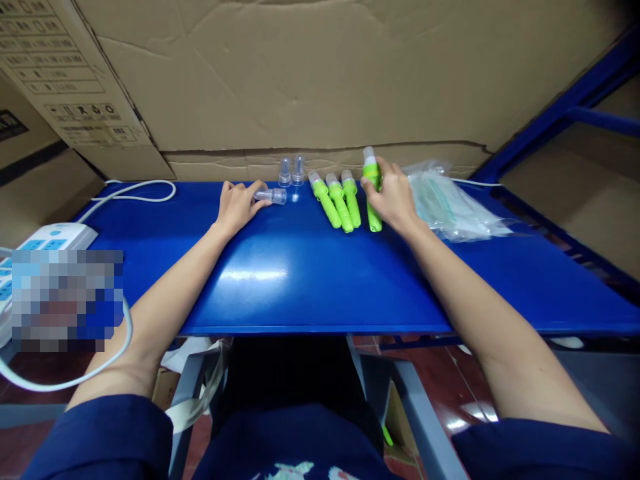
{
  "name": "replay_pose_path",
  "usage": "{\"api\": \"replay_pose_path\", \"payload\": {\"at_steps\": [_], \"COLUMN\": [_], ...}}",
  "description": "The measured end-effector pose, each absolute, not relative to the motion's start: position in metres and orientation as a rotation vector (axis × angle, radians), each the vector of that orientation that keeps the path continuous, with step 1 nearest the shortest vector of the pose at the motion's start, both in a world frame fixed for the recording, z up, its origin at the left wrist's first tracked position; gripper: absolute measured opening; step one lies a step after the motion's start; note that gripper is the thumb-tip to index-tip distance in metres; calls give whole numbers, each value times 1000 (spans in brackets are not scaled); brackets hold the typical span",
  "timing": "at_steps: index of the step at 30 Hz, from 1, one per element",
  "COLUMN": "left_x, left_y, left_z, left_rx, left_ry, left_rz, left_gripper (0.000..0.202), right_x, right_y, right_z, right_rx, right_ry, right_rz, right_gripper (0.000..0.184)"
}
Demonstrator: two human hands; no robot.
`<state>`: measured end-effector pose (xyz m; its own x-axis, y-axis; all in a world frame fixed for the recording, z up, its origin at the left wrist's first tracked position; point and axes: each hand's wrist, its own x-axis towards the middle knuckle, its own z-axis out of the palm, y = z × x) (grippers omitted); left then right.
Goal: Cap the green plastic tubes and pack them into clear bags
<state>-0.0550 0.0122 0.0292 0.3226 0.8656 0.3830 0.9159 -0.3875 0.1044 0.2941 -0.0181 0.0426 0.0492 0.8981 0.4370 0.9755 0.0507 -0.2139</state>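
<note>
My left hand [239, 205] is closed at the left of the table, its fingertips pinching a clear plastic cap [273, 196] that lies sideways with a ridged end. Just behind it, two similar clear caps [291, 172] stand upright. My right hand [393, 195] is wrapped around a lime-green tube with a clear tip [372, 212], tilted slightly with the tip pointing away from me. Between the hands, three more lime-green tubes [342, 205] with clear tips lie side by side on the blue table. Part of the held tube is hidden behind my right fingers.
The blue table [320, 287] ends against a cardboard wall [300, 80]. A clear plastic bag with pale contents [455, 203] lies to the right of my right hand. At the left is a white power strip [60, 235] with a white cable [135, 193]. A blue metal frame [560, 120] bounds the right.
</note>
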Motion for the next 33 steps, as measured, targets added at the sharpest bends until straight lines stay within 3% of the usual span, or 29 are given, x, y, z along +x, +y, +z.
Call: {"api": "replay_pose_path", "payload": {"at_steps": [12, 21, 33], "left_x": [-38, -26, -18], "left_y": [-1, -8, -16], "left_z": [31, 32, 31], "left_rx": [-2481, -2547, -2595], "left_ry": [-1592, -1413, -1285], "left_rz": [-822, -699, -694], "left_gripper": [46, 57, 60], "right_x": [262, 253, 258], "right_y": [-45, -47, -40], "right_z": [56, 52, 42], "right_rx": [-1389, -1280, -1168], "right_ry": [-2434, -2493, -2421], "right_rz": [-170, -194, -112], "right_gripper": [61, 56, 69]}}
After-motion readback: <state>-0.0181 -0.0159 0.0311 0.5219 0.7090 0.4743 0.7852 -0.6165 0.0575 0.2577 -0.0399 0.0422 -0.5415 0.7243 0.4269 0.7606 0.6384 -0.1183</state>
